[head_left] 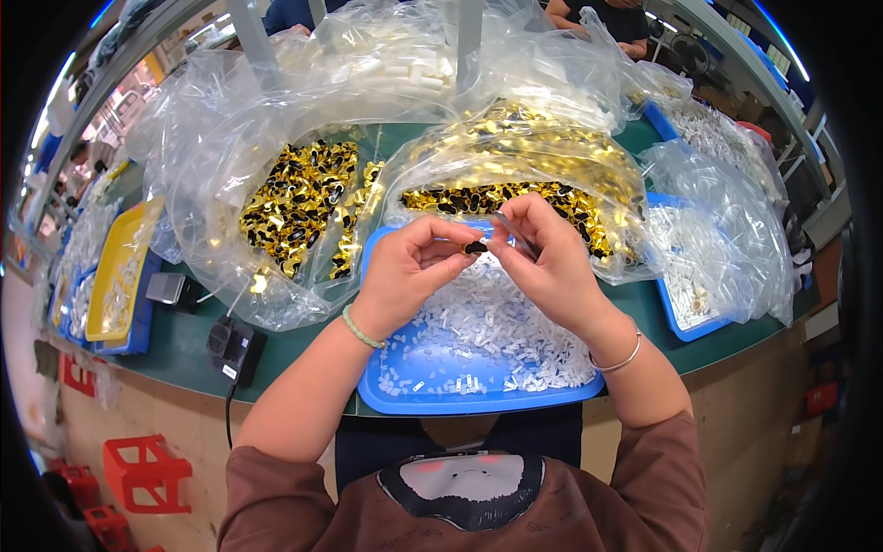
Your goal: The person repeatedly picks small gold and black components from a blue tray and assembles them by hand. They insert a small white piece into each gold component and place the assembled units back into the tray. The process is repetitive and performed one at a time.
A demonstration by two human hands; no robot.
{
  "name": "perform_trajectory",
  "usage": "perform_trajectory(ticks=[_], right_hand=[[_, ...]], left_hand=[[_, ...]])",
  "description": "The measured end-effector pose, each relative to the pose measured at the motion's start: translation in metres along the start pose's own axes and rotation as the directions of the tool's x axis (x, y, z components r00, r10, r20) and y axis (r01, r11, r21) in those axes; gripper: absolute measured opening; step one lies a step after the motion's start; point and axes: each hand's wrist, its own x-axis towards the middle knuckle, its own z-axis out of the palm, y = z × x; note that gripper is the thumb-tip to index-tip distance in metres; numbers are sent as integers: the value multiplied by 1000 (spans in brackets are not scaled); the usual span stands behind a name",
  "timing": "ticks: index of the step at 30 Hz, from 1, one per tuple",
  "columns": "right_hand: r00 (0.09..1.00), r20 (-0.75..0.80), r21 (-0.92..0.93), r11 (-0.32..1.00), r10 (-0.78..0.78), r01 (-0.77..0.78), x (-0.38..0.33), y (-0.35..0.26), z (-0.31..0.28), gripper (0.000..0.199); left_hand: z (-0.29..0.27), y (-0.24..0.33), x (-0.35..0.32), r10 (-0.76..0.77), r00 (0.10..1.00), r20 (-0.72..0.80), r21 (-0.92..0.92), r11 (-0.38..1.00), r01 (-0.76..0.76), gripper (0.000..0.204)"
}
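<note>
Above the blue tray, my left hand pinches a small black and gold part between thumb and fingers. My right hand is closed around a slim grey metal tool, which looks like tweezers. Its thumb and fingertip meet close to the right end of the black and gold part; whether they touch it I cannot tell. Many small white and translucent pieces lie in the tray under both hands.
Clear plastic bags of black and gold parts lie open behind the tray. At left stand a yellow tray and a small black device. Another blue tray of white pieces is at right. Red stools stand below left.
</note>
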Motion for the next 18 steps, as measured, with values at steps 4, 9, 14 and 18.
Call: perform_trajectory(ticks=[4,9,14,18], right_hand=[[998,40,-62,997,-42,44,-1,6,-4,23],[999,29,-50,998,-31,33,-1,-1,-2,29],[1000,21,-74,997,-13,14,-1,1,0,32],[1000,7,-81,997,8,-8,-2,3,-1,33]], left_hand=[[0,2,0,-68,997,45,29,997,67,22],[1,2,1,-49,998,43,53,998,46,21],[1,1,0,-54,998,42,89,995,50,21],[5,3,0,-44,999,22,123,991,41,20]])
